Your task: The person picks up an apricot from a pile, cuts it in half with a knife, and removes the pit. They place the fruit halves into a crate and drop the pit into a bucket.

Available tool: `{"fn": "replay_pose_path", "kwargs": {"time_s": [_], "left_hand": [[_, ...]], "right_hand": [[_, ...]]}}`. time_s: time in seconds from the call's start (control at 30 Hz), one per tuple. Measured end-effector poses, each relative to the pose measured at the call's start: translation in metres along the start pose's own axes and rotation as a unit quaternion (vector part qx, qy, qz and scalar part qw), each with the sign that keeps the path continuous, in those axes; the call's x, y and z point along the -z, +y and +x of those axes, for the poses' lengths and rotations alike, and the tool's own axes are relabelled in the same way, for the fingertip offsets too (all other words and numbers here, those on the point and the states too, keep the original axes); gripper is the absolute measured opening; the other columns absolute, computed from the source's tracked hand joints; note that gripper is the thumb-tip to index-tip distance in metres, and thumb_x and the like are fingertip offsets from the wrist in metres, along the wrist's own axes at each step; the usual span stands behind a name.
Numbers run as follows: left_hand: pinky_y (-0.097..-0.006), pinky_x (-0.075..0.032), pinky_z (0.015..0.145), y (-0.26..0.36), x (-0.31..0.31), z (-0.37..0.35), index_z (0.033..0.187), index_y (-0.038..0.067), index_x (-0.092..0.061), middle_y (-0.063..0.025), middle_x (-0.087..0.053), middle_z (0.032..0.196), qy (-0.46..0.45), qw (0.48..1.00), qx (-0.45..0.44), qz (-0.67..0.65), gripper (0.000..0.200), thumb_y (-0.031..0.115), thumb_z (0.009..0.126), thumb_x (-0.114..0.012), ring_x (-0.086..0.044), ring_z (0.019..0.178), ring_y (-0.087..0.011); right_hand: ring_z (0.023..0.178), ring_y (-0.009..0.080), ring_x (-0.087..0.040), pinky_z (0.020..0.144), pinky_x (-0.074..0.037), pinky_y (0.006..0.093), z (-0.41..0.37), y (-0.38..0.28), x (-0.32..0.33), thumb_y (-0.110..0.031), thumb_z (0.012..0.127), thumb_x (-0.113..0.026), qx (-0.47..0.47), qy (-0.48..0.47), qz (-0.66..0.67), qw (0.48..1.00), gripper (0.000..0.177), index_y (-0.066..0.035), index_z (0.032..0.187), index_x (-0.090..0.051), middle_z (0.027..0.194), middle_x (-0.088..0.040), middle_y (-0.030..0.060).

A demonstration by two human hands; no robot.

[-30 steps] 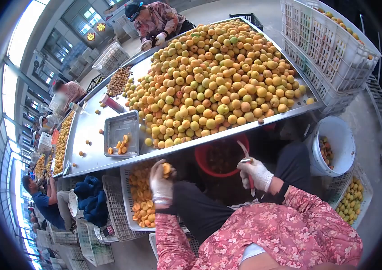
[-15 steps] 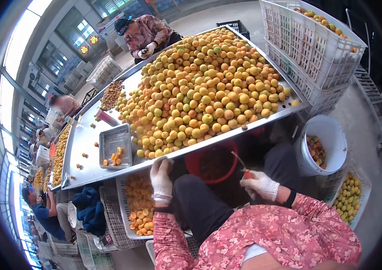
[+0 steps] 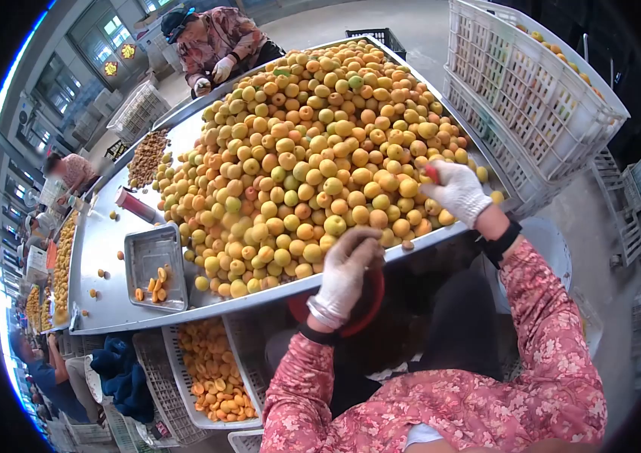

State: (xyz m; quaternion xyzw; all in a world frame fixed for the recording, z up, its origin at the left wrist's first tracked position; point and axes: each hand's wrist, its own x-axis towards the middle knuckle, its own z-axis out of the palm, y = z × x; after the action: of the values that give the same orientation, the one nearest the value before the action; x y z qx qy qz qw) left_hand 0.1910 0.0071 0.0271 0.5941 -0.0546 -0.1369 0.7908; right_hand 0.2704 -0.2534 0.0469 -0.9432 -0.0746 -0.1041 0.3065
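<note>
Across the metal table lies a big heap of yellow-orange apricots (image 3: 305, 158). My gloved right hand (image 3: 460, 195) is over the heap's right side, its fingers closed around a small knife; only the red handle (image 3: 431, 174) shows clearly. At the table's front edge, my gloved left hand (image 3: 345, 275) has its fingers curled together beside the nearest apricots. Whatever may be between those fingers is hidden. Below that hand, partly covered by it, is a red basin (image 3: 372, 298).
A metal tray (image 3: 133, 260) with several apricot halves stands on the table (image 3: 101, 302). Below is a crate of halves (image 3: 218, 370). Stacked white crates (image 3: 524, 90) and a white bucket (image 3: 554, 245) are on the right. A co-worker (image 3: 218, 41) works across the table.
My right hand has risen from my lap to above the apricots, carrying the knife. My left hand has moved right along the table edge. The view has shifted.
</note>
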Motion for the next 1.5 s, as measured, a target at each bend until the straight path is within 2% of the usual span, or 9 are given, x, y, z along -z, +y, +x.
{"fn": "replay_pose_path", "kwargs": {"time_s": [0.37,0.47,0.57,0.83,0.9,1.13,1.27,1.37,1.5], "left_hand": [[-0.0242,-0.049,0.079,-0.061,0.039,0.017,0.116,-0.001,-0.060,-0.0045,-0.064,0.090,-0.056,0.993,0.073,-0.076,0.023,0.009,0.097,-0.052,-0.059,0.082,-0.0107],[-0.0245,-0.049,0.079,-0.060,0.046,0.015,0.119,-0.001,-0.058,-0.0043,-0.063,0.092,-0.030,0.994,0.047,-0.089,0.025,0.005,0.095,-0.053,-0.059,0.083,-0.0108],[-0.0233,-0.048,0.079,-0.058,0.055,0.017,0.124,0.003,-0.057,-0.0012,-0.060,0.092,0.005,0.996,0.010,-0.093,0.031,0.004,0.093,-0.056,-0.057,0.083,-0.0092],[-0.0316,-0.043,0.101,-0.042,0.076,0.001,0.145,0.003,-0.039,-0.0089,-0.047,0.139,-0.078,0.948,-0.247,0.184,0.067,-0.001,0.084,-0.066,-0.051,0.121,-0.0184],[-0.0316,-0.040,0.105,-0.052,0.076,-0.007,0.141,0.002,-0.043,-0.0089,-0.050,0.135,-0.091,0.982,-0.162,-0.020,0.062,0.003,0.084,-0.068,-0.050,0.122,-0.0194],[-0.0290,-0.050,0.085,-0.058,0.087,-0.031,0.132,0.002,-0.047,-0.0066,-0.058,0.107,-0.044,0.971,-0.068,-0.224,0.064,0.029,0.083,-0.077,-0.060,0.091,-0.0160],[-0.0269,-0.052,0.085,-0.065,0.090,-0.035,0.128,0.003,-0.051,-0.0041,-0.057,0.111,-0.057,0.969,-0.065,-0.231,0.055,0.028,0.086,-0.075,-0.058,0.098,-0.0116],[-0.0256,-0.050,0.074,-0.065,0.090,-0.037,0.129,0.002,-0.048,-0.0049,-0.058,0.103,-0.050,0.983,-0.077,-0.156,0.062,0.047,0.091,-0.066,-0.058,0.085,-0.0124],[-0.0213,-0.048,0.069,-0.060,0.088,-0.038,0.128,0.004,-0.050,-0.0030,-0.058,0.104,-0.034,0.992,-0.093,-0.074,0.065,0.059,0.094,-0.053,-0.057,0.082,-0.0091]], "right_hand": [[0.089,0.0350,-0.068,0.079,-0.053,0.0437,0.084,-0.022,-0.065,-0.033,0.071,-0.071,-0.035,-0.235,-0.240,0.941,0.038,-0.006,0.095,-0.065,0.088,-0.069,0.0190],[0.068,0.0225,-0.064,0.066,-0.051,0.0318,0.076,-0.019,-0.055,-0.030,0.074,-0.075,-0.096,-0.165,0.111,0.975,0.033,-0.004,0.091,-0.067,0.073,-0.065,0.0084],[0.040,0.0058,-0.037,0.040,-0.029,0.0243,0.046,-0.039,-0.043,-0.025,0.085,-0.072,-0.253,-0.200,0.426,0.845,0.020,-0.011,0.088,-0.059,0.055,-0.043,-0.0058],[0.037,0.0081,-0.037,0.036,-0.028,0.0240,-0.030,-0.099,-0.073,-0.035,0.091,-0.063,-0.296,-0.349,0.397,0.796,0.028,-0.011,0.080,-0.053,0.050,-0.040,-0.0041],[0.036,0.0087,-0.037,0.035,-0.030,0.0244,-0.039,-0.113,-0.076,-0.035,0.094,-0.060,-0.304,-0.355,0.415,0.780,0.028,-0.009,0.086,-0.054,0.050,-0.040,-0.0028],[0.035,0.0103,-0.039,0.035,-0.030,0.0232,-0.090,-0.131,-0.083,-0.037,0.104,-0.043,-0.182,-0.200,0.387,0.881,0.038,-0.001,0.097,-0.054,0.049,-0.044,0.0014],[0.058,0.0039,-0.049,0.053,-0.040,0.0196,-0.117,-0.133,-0.096,-0.025,0.102,-0.052,-0.125,-0.188,0.419,0.879,0.024,-0.003,0.108,-0.061,0.072,-0.055,-0.0043],[0.062,0.0258,-0.065,0.057,-0.048,0.0329,-0.119,-0.130,-0.108,-0.020,0.099,-0.057,0.044,-0.120,0.235,0.964,0.020,-0.001,0.106,-0.060,0.071,-0.063,0.0114],[0.068,0.0364,-0.065,0.058,-0.048,0.0390,-0.115,-0.131,-0.102,-0.019,0.096,-0.059,0.028,-0.137,0.194,0.971,0.018,-0.002,0.101,-0.060,0.070,-0.062,0.0179]]}}
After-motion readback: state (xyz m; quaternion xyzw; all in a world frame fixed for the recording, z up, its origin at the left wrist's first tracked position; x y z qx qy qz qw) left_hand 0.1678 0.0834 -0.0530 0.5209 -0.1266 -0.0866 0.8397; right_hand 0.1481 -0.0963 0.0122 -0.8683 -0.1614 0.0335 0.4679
